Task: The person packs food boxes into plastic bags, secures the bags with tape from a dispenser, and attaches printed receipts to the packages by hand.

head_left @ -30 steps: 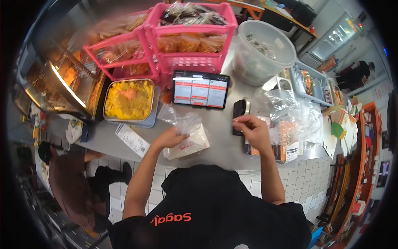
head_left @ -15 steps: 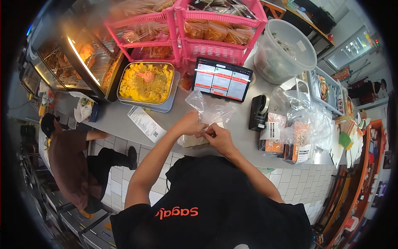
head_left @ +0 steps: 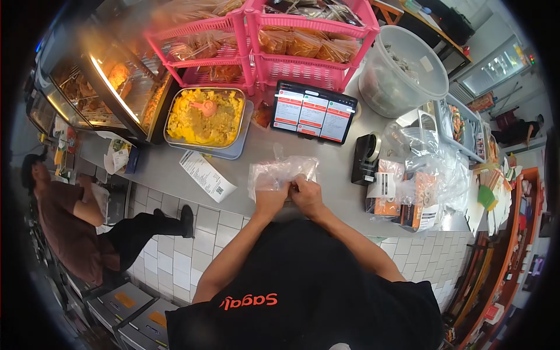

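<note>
A clear plastic bag [head_left: 280, 172] lies crumpled at the counter's front edge, around a pale package that barely shows. Both hands meet at the bag's near side. My left hand [head_left: 272, 200] is closed on the plastic, its fingertips turned inward. Beside it, nearly touching, my right hand [head_left: 307, 195] pinches the same bag with thumb and fingers. Behind the bag a tablet [head_left: 314, 113] stands tilted with red and white panels lit. To the left lies a printed paper slip [head_left: 204, 175].
Yellow food fills a metal tray [head_left: 205, 118] with an orange scoop. Pink racks [head_left: 303, 64] and a translucent tub [head_left: 402, 70] stand behind. A black tape dispenser [head_left: 366, 157] and bagged orange boxes [head_left: 411, 201] are right. A co-worker [head_left: 70, 224] stands left.
My right hand has come left from beside the black dispenser to join my left hand at the bag. The bag's raised top now lies lower. The co-worker at left has turned and shifted left.
</note>
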Demonstrator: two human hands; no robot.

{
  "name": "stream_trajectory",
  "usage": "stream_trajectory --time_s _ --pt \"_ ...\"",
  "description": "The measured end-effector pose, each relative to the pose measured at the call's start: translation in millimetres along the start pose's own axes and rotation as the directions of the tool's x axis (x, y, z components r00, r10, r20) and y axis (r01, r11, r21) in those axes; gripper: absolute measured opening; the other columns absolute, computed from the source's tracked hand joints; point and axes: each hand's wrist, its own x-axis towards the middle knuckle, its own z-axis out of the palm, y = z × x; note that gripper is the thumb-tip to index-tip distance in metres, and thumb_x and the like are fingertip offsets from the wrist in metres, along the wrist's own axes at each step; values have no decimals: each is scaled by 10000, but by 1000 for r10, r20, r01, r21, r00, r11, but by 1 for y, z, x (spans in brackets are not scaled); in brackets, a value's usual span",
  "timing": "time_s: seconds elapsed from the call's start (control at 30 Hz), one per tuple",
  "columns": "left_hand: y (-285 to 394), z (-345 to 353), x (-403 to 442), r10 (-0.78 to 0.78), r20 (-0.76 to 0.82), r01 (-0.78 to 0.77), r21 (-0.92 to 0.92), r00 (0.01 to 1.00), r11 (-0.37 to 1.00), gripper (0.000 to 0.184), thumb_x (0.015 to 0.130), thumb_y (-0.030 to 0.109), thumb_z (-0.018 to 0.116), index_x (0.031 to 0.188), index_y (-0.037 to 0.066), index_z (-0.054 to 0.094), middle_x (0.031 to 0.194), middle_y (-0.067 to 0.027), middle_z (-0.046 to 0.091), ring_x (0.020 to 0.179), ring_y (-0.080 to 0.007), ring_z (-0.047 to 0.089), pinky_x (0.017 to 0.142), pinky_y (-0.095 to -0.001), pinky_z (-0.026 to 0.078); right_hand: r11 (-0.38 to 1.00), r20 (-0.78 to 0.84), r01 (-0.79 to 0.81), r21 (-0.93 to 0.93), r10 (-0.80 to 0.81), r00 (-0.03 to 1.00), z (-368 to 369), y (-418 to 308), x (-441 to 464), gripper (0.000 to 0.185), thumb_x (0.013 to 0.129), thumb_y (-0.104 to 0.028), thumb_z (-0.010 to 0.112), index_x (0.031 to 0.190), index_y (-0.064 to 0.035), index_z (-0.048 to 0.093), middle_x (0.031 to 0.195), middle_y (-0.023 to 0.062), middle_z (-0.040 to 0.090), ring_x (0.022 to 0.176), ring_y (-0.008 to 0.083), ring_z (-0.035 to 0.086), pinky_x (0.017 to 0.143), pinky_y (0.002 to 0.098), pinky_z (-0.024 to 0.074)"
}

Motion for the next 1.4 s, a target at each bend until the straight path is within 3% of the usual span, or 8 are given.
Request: stream_trajectory --time_s 0.2,0.33,0.43,0.8,0.93,1.0,1.13,1.4 --pt "24 -6 0 -135 13 135 -186 991 973 266 806 139 695 1011 -27 660 961 -179 687 888 -292 657 784 -392 501 997 -51 1 73 3 999 -4 -5 5 128 770 -109 701 850 -66 611 719 132 640 646 321 646 577 419 518" --pt "-9 0 -5 149 -46 -141 145 988 979 327 839 156 663 1116 -17 639 1078 -194 664 1004 -346 629 887 -416 490 993 -52 51 111 -46 998 7 3 -4 111 800 -157 669 883 -91 638 716 122 637 618 330 633 571 418 518" --pt "-5 4 -15 -258 79 270 -229 963 935 355 823 81 600 1147 -63 623 1111 -161 666 1019 -260 632 934 -382 476 988 1 25 149 -25 1000 7 11 -11 215 789 -205 662 987 -118 653 880 127 634 761 320 641 660 409 526" --pt "-32 15 -16 -72 29 76 -521 997 850 345 857 61 626 1159 -84 545 1151 -163 608 1011 -262 613 902 -383 487 739 137 -308 598 285 949 -32 3 3 238 787 -110 728 908 -22 544 787 103 637 728 204 656 657 326 527" --pt "-38 6 -1 304 -34 -303 35 952 952 412 882 120 639 1228 -66 512 1208 -182 585 1066 -287 596 927 -395 483 707 87 -359 610 391 916 -33 1 9 198 828 -118 710 904 -26 553 786 73 655 727 130 642 647 290 533" --pt "-44 6 -1 354 9 -351 171 935 921 452 905 188 640 1263 -58 515 1249 -194 576 1111 -294 582 950 -398 472 392 212 -484 782 564 798 -27 2 13 195 841 -118 718 932 -31 568 797 69 659 699 129 645 609 295 534" --pt "-69 20 2 -212 76 219 -96 974 971 520 918 189 639 1347 -35 450 1340 -204 510 1248 -314 472 1085 -422 343 437 194 -498 749 574 796 -22 8 11 171 896 -153 684 993 -18 646 840 63 677 698 122 649 598 288 536" --pt "2 10 10 -311 81 317 -391 947 864 384 880 113 692 1190 3 492 1027 -76 594 905 -146 576 773 -298 490 534 262 -600 595 577 773 -27 -14 8 212 895 -173 690 1027 -8 683 826 45 701 720 94 650 649 248 533"
